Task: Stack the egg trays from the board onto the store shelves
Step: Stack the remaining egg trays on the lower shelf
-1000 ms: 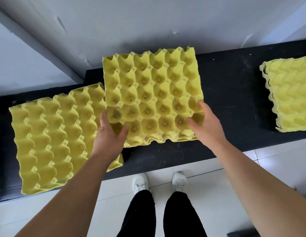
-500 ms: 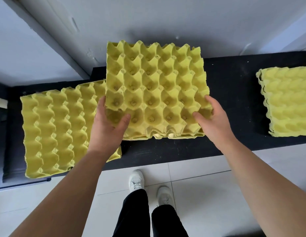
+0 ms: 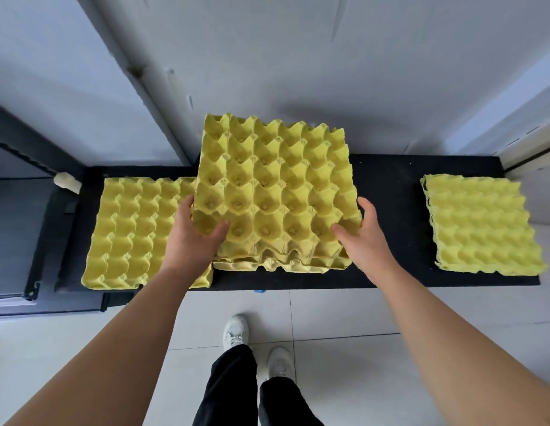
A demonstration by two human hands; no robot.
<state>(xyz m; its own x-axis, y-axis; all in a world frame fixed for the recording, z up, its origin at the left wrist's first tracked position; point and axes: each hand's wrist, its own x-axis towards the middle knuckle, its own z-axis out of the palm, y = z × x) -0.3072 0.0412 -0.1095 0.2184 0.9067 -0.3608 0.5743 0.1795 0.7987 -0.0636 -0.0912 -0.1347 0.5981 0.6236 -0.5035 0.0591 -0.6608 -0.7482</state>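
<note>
The person holds a thin stack (image 3: 276, 192) of yellow moulded-pulp egg trays over the middle of the black board (image 3: 390, 186). Its near edge shows several nested, scalloped layers. The left hand (image 3: 195, 238) grips the near left corner, thumb pressed into a cup on top and fingers wrapped round the side. The right hand (image 3: 366, 238) clasps the near right corner the same way. The cups are deep and cone-like, with peaked ridges between them (most have a small dimple at the bottom), and the surface looks matte and fibrous. I can't tell whether the stack's near edge touches the board. Its left side overlaps the right edge of a flat tray (image 3: 135, 229) lying on the board's left part. A squat pile (image 3: 482, 226) with ragged layered edges sits well apart at the right end. Below, white shoes (image 3: 235, 333) stand on glossy pale tiles.
</note>
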